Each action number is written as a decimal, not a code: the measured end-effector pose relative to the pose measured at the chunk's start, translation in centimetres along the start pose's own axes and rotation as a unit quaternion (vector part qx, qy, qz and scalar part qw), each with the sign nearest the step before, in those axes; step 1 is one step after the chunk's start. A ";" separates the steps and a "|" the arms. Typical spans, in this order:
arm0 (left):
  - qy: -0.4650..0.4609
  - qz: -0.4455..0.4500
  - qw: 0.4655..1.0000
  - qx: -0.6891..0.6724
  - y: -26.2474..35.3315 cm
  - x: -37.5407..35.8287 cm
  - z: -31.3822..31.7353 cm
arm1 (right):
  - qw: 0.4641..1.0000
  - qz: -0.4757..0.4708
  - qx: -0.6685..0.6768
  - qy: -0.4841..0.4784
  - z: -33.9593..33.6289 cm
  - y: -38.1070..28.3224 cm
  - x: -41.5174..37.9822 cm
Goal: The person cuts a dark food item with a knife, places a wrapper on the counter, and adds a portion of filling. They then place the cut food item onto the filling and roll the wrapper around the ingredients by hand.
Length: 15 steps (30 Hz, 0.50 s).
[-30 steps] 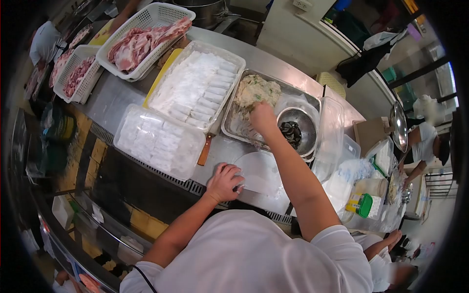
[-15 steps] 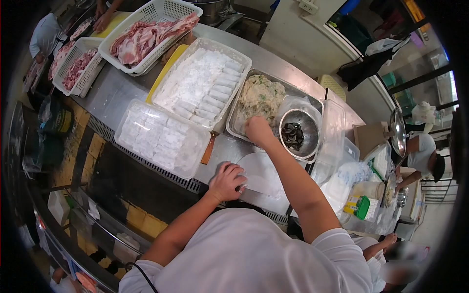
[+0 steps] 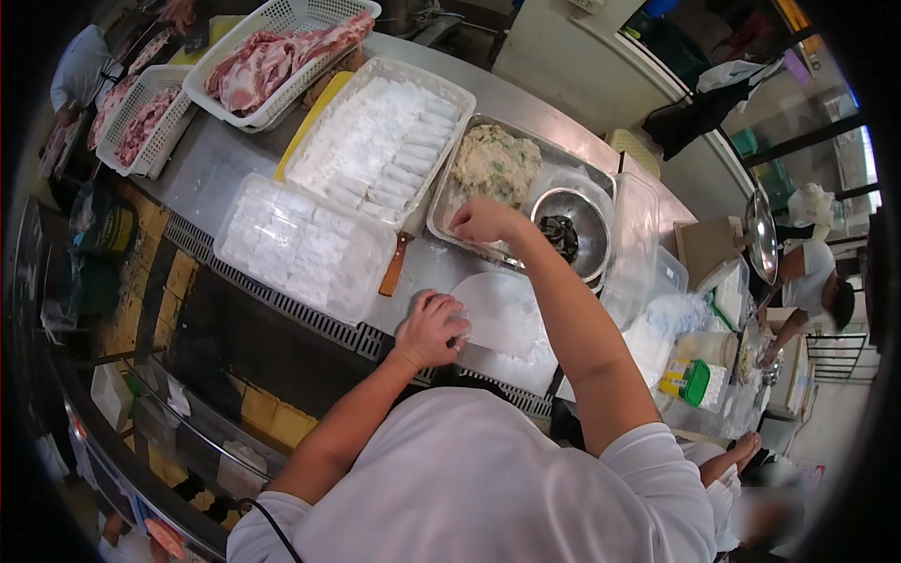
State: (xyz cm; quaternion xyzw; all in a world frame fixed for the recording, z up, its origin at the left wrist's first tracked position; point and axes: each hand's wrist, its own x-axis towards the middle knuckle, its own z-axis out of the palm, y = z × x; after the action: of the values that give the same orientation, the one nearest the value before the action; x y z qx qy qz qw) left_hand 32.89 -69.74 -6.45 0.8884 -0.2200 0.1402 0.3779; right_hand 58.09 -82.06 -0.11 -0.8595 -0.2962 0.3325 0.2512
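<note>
My right hand [image 3: 488, 223] is over the near left part of a metal tray [image 3: 435, 214]. Its fingers are bent together, and whatever they hold is hidden. Behind it in the tray is a mound of pale minced filling with green bits [image 3: 495, 164]. A steel bowl of dark strips [image 3: 591, 242] sits at the tray's right side, by my right wrist. My left hand [image 3: 432, 328] rests on the table, its fingers loosely bent and slightly apart. Beside its fingertips, at the left edge, lies a round, thin white wrapper [image 3: 488, 310] on the floured metal surface.
An open tub of white floured rolls [image 3: 375, 141] and a lidded tub [image 3: 300, 249] stand left, with a wooden-handled knife [image 3: 396, 267] beside them. Baskets of raw meat [image 3: 282, 66] are farther left. Clear plastic containers [image 3: 631, 244] stand right. Other people work at both sides.
My right hand has moved slightly left and up in the tray, its fingers now pointing left. My left hand stays beside the wrapper. The whole view has shifted slightly.
</note>
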 end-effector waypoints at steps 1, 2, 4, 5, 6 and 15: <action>0.000 0.002 1.000 0.001 0.1 -0.1 0.0 | 0.999 -0.004 0.035 0.002 -0.5 0.0 -0.9; 0.001 0.000 1.000 0.002 0.1 -0.1 -0.1 | 0.991 0.019 0.128 -0.016 -1.0 -0.1 -1.8; 0.000 -0.002 1.000 0.003 0.1 -0.2 0.0 | 0.947 0.065 0.311 -0.050 -1.5 -0.3 -4.2; -0.002 -0.003 1.000 0.002 0.1 -0.3 0.1 | 0.919 0.073 0.384 -0.048 -1.1 0.1 -5.4; -0.005 -0.003 1.000 0.002 0.0 -0.4 0.2 | 0.886 0.080 0.454 -0.045 -0.5 0.5 -6.9; -0.018 -0.010 1.000 0.013 0.1 -0.7 0.4 | 0.968 0.041 0.237 0.074 11.2 2.4 -17.8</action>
State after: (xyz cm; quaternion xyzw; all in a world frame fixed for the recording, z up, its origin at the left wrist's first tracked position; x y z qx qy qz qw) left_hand 32.25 -69.91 -6.94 0.8977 -0.2158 0.1232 0.3639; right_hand 40.10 -93.16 -1.40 -0.8089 -0.1543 0.3390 0.4550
